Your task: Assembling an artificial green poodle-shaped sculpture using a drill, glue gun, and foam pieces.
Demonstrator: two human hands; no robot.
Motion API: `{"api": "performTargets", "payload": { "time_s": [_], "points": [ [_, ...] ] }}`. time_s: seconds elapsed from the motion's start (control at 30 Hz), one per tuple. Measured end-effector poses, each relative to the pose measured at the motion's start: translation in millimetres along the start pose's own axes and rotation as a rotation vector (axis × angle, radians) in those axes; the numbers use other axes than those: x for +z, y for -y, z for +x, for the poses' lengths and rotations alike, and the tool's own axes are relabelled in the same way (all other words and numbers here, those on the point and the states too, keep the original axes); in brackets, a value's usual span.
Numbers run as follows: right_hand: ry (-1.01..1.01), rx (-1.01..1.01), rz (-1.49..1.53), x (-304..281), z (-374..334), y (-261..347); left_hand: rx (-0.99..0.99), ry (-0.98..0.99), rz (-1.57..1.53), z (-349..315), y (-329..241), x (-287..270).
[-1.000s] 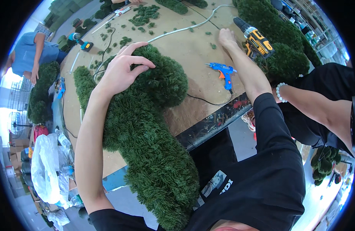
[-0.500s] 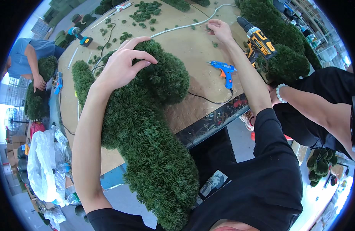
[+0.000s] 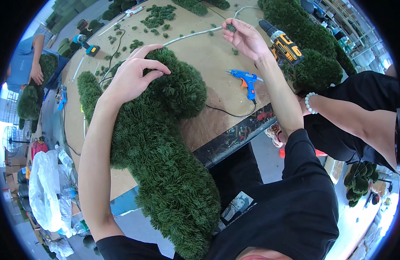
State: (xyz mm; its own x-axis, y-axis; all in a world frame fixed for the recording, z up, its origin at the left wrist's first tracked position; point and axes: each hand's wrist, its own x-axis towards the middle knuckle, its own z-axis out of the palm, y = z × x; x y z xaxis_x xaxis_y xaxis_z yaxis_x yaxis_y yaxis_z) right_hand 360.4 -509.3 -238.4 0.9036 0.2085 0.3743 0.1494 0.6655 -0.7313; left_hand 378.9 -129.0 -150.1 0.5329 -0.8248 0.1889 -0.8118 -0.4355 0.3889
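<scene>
A large, dense green artificial foliage shape [image 3: 165, 151] leans over the table's near edge toward my lap, its rounded upper lobe resting on the tabletop. My left hand [image 3: 132, 78] curves over the top of that shape, thumb bent on the near side and fingertips on the far side, holding it. Above the table at upper right, my right hand [image 3: 247, 41] is closed in a pinch on a small green foliage sprig [image 3: 230, 27]. A blue hot glue gun [image 3: 247, 80] with an orange trigger lies below the right hand, its nozzle pointing left.
A yellow-and-black cordless drill [image 3: 283, 45] lies at right beside larger foliage pieces [image 3: 315, 56]. Loose sprigs [image 3: 159, 16] and a pale cable [image 3: 193, 34] cross the far tabletop. A teal drill [image 3: 86, 45] stands far left. Co-workers' arms [image 3: 343, 110] show at both sides.
My right hand has lifted from the tabletop and moved left, now with a sprig in its fingertips. My left hand stays on the foliage shape. The co-worker at left has shifted their foliage piece.
</scene>
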Motion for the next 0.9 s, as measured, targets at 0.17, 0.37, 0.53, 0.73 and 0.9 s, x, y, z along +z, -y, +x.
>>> {"api": "performTargets", "payload": {
  "time_s": [0.17,0.37,0.53,0.73,0.9],
  "points": [
    [0.015,-0.084,-0.201,40,-14,10,0.003,-0.005,0.006,0,0,0],
    [-0.044,-0.077,-0.382,76,-22,16,0.007,-0.004,-0.004,1,1,0],
    [-0.050,-0.086,-0.382,88,-28,13,0.009,-0.015,0.004,0,1,1],
    [-0.055,-0.063,-0.465,99,-33,3,0.017,-0.028,0.016,-2,7,4],
    [-0.128,0.061,-0.548,126,-34,-10,0.058,-0.056,0.054,-2,8,5]
  ]
}}
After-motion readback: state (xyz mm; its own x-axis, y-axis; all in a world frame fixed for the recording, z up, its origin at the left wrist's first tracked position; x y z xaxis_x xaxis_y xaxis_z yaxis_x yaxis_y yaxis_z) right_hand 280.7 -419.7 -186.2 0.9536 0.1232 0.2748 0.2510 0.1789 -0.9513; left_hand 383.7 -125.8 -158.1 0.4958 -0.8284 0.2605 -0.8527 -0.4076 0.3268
